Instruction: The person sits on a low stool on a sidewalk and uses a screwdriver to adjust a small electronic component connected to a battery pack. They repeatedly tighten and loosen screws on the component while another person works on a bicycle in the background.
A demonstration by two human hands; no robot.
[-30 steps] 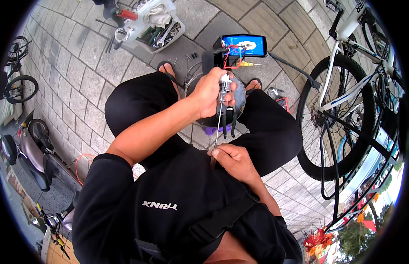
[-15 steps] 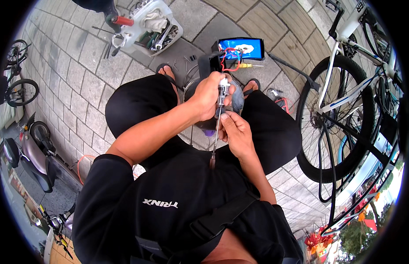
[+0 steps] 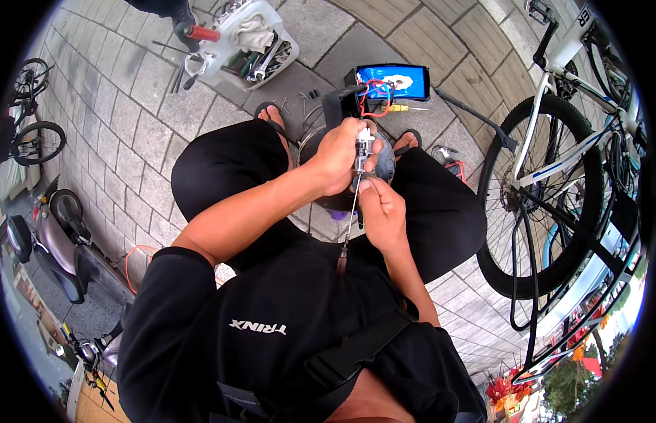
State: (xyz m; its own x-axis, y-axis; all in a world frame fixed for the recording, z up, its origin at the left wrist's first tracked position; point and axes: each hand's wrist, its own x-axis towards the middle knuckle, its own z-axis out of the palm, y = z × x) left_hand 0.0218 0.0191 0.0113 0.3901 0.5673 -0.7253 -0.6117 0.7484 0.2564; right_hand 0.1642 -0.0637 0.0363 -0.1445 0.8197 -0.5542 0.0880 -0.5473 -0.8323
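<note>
Stone paving (image 3: 130, 141) underlies left hand (image 3: 338, 158) clasping glossy cylinder (image 3: 363, 156), right hand (image 3: 383, 211) beside slim shaft (image 3: 352, 219), grip unclear.

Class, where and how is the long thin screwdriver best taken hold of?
Grip the screwdriver by its brown handle, probably with the right hand from the right: the handle is thicker than the shaft, and the left forearm lies leftward.
</note>
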